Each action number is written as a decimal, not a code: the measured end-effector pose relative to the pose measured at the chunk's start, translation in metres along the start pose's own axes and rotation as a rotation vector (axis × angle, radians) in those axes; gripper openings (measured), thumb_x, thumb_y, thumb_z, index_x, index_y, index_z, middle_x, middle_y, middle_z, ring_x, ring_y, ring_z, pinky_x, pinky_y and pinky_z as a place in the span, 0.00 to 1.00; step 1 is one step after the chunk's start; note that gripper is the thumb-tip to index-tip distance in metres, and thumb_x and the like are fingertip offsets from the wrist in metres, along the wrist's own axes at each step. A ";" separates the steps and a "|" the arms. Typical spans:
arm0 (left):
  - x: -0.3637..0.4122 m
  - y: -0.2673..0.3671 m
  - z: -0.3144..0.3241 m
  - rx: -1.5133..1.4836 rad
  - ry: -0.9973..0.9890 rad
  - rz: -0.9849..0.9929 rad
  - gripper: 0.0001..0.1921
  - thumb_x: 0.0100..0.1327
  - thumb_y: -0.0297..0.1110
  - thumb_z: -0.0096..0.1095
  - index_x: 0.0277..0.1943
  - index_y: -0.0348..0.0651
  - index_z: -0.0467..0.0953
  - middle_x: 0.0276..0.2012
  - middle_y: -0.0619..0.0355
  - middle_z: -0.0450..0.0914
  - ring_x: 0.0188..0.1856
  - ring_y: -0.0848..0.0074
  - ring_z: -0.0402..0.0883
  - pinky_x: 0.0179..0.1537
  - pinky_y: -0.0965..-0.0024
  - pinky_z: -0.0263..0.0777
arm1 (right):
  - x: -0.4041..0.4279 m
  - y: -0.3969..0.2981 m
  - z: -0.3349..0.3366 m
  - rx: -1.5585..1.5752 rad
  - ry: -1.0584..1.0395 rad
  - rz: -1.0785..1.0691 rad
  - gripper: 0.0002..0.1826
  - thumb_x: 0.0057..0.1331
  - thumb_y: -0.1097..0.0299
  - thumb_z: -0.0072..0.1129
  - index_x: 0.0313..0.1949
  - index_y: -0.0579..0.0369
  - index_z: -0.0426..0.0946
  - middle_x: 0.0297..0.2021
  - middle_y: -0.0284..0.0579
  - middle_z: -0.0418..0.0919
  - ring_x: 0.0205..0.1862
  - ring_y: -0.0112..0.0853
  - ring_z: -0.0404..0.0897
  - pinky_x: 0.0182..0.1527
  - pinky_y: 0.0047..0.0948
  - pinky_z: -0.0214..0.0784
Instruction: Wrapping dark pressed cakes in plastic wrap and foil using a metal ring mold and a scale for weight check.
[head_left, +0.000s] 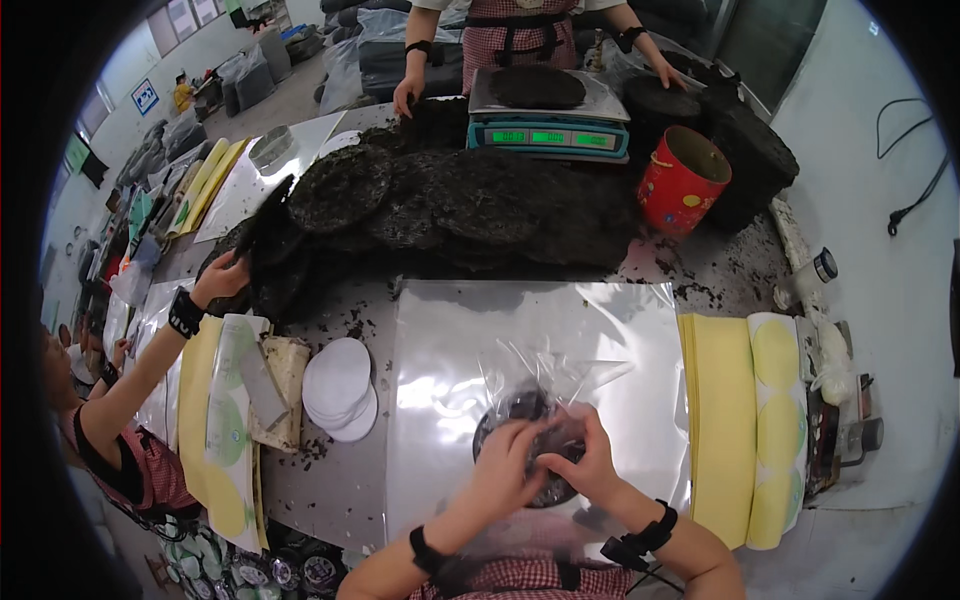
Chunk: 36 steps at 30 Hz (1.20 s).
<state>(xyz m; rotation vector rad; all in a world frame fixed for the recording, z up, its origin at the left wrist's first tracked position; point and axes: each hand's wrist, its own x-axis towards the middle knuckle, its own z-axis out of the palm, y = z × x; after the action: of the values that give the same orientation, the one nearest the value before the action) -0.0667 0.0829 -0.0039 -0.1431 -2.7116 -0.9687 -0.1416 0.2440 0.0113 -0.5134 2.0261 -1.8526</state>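
A round dark disc of what looks like dried seaweed (553, 491) lies before me, wrapped in clear plastic film (559, 367) that gathers to a point above it. My left hand (499, 465) presses on the film from the left, fingers bent inward. From the right, my right hand (589, 454) pinches the gathered film, its thumb and fingers close to the left hand. Beneath both lies a stack of clear plastic sheets (442, 337). Fingertips and film are partly blurred.
Dark seaweed discs (480, 195) are heaped beyond the sheets, near a digital scale (551, 139) and a red bucket (682, 180). White paper discs (337, 379) lie left, yellow sheets (720, 427) right. A co-worker's hand (221, 277) holds a disc at left; another person stands opposite.
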 end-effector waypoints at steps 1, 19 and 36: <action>-0.009 -0.003 -0.004 -0.184 0.188 0.089 0.39 0.54 0.39 0.74 0.67 0.41 0.64 0.55 0.47 0.71 0.60 0.62 0.70 0.59 0.61 0.64 | 0.000 0.006 -0.007 0.041 -0.036 0.140 0.42 0.56 0.57 0.77 0.63 0.58 0.61 0.54 0.43 0.68 0.58 0.32 0.70 0.63 0.33 0.61; 0.015 0.000 0.007 -0.208 -0.191 -0.125 0.42 0.47 0.32 0.76 0.65 0.34 0.63 0.59 0.46 0.73 0.62 0.51 0.72 0.70 0.47 0.58 | 0.010 0.017 0.001 -0.786 -0.178 -0.349 0.23 0.48 0.73 0.61 0.48 0.59 0.76 0.49 0.51 0.79 0.53 0.46 0.77 0.58 0.42 0.71; 0.012 -0.007 0.005 0.215 -0.305 0.199 0.41 0.61 0.45 0.65 0.70 0.29 0.58 0.72 0.43 0.61 0.75 0.60 0.57 0.75 0.52 0.41 | -0.112 -0.020 -0.108 -1.018 -0.013 -0.092 0.27 0.68 0.64 0.57 0.65 0.55 0.68 0.64 0.48 0.72 0.66 0.42 0.69 0.69 0.44 0.56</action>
<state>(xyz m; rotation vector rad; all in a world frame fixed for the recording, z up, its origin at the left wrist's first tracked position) -0.0809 0.0804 -0.0087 -0.5474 -2.9788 -0.6386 -0.0956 0.3911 0.0420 -0.8525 2.8587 -0.7005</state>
